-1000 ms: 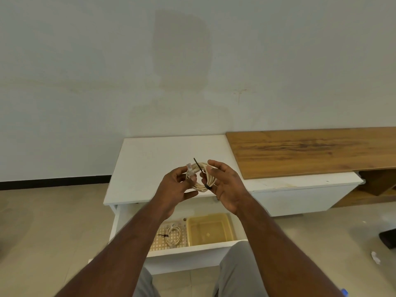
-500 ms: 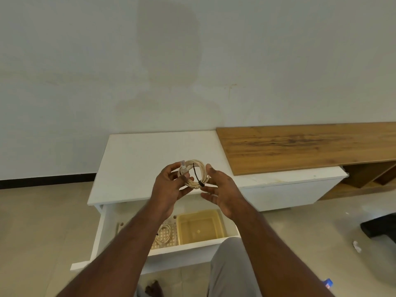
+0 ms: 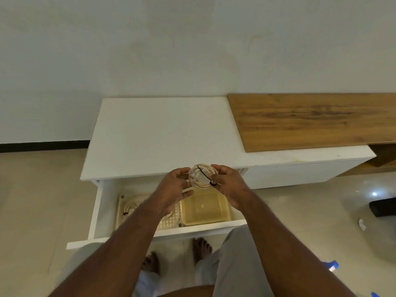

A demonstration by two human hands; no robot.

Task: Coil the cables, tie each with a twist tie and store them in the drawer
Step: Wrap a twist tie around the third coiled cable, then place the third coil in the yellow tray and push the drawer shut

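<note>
Both hands, left (image 3: 174,185) and right (image 3: 230,183), pinch the tied coil (image 3: 201,176) above the drawer (image 3: 102,211). Just past it lies the counter (image 3: 160,136) edge.

Left forearm (image 3: 137,228) hides most of stored coil (image 3: 129,207); basket (image 3: 169,221) partly covered.

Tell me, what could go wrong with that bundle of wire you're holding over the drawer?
The black twist tie crosses the coiled cable with one end sticking out, so it may not be wound tight yet; the loops could spring apart. Both the left hand and the right hand hold the coil by its edges only, so it might slip and fall into the open drawer, possibly missing the yellow tub.
</note>
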